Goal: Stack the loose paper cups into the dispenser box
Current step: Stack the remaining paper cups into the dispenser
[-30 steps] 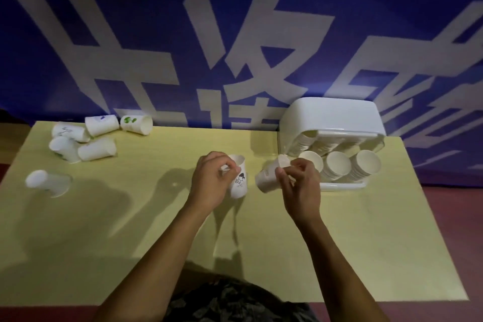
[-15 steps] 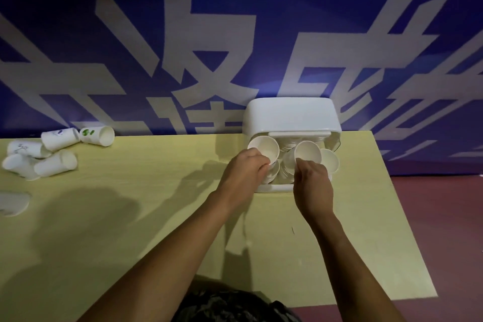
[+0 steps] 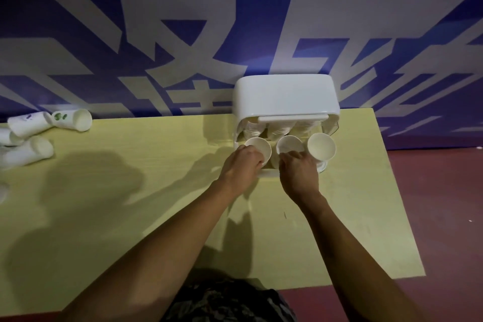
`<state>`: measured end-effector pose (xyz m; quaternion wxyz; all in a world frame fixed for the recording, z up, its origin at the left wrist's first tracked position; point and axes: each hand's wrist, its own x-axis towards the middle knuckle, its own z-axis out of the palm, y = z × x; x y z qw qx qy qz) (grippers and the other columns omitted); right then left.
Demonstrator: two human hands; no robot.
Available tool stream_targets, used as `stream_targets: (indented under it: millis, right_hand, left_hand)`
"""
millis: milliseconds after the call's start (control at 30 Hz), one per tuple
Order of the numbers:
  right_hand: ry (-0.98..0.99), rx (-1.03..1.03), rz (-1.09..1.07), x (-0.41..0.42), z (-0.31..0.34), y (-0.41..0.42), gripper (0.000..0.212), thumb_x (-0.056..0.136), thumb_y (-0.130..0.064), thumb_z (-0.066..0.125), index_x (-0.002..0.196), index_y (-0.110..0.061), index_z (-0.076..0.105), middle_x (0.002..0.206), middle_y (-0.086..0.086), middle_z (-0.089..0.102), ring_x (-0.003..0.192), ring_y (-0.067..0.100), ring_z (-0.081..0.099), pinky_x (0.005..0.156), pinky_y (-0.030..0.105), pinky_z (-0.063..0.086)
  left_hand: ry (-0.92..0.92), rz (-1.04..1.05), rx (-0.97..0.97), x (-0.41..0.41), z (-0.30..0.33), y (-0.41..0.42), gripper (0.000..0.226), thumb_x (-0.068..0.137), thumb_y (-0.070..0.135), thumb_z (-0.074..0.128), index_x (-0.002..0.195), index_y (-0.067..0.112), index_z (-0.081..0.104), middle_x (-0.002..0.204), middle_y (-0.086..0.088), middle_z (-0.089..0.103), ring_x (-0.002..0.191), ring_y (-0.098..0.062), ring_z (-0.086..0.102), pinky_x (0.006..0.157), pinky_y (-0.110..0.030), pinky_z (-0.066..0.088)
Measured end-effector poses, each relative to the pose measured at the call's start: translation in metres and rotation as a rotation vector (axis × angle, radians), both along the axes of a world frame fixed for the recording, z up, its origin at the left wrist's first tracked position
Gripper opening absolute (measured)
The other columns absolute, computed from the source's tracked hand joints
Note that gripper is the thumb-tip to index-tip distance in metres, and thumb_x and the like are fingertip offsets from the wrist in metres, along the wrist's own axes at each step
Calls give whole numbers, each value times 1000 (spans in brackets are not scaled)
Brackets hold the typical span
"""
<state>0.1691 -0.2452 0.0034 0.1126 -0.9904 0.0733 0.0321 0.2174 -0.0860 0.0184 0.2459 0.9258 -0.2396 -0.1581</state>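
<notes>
White cups: both already at the dispenser box (image 3: 286,94) mouth, axes pointing inward
left hand (image 3: 241,166): pinches left cup (image 3: 258,148)
right hand (image 3: 299,172): grips middle cup (image 3: 289,144)
loose cups (image 3: 39,133): far left on the bench (image 3: 156,191), left hand nearer

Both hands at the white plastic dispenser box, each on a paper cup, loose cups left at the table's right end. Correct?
Not quite. The head view shows the loose paper cups at the yellow table's left end, not the right. The rest holds: left hand and right hand each grip a cup at the white plastic dispenser box.
</notes>
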Motion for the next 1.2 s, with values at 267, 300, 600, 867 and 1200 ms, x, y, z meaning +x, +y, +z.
stream_targets:
  millis: [267, 300, 600, 867, 1200]
  right_hand:
    - [-137, 259, 112, 7, 29, 76, 25, 96, -30, 50, 106, -15, 67, 102, 4, 69, 91, 27, 59, 77, 39, 50]
    - [-102, 281, 148, 9, 29, 93, 32, 97, -36, 43, 105, -16, 67, 101, 3, 69, 90, 27, 59, 76, 38, 50]
    - [17, 290, 344, 11, 21, 252, 32, 93, -22, 58, 124, -20, 62, 120, -1, 66, 104, 21, 60, 87, 36, 52]
    - [69, 351, 359, 19, 15, 413, 28, 93, -25, 59, 121, -20, 64, 118, -1, 66, 105, 20, 60, 83, 32, 52]
    - [268, 472, 237, 71, -16, 556, 23, 91, -24, 62, 113, -18, 68, 108, 0, 69, 88, 16, 65, 75, 26, 48]
  left_hand:
    - [-69, 333, -15, -11, 16, 95, 32, 94, 33, 53, 125, 24, 58, 122, 6, 58, 112, -12, 50, 90, -27, 44]
    - [-68, 392, 0, -14, 16, 117, 34, 94, 33, 53, 127, 24, 57, 125, 6, 58, 114, -13, 50, 91, -27, 43]
    - [-55, 669, 73, -42, 10, 310, 34, 91, 27, 58, 124, 18, 60, 122, -3, 62, 113, -23, 54, 91, -36, 48]
    - [-63, 776, 99, -43, 2, 486, 35, 88, 25, 61, 122, 17, 61, 119, -5, 63, 109, -26, 56, 88, -35, 48]
    - [43, 954, 184, -11, -27, 645, 50, 82, 18, 68, 129, 14, 53, 133, -12, 47, 117, -36, 41, 92, -42, 42]
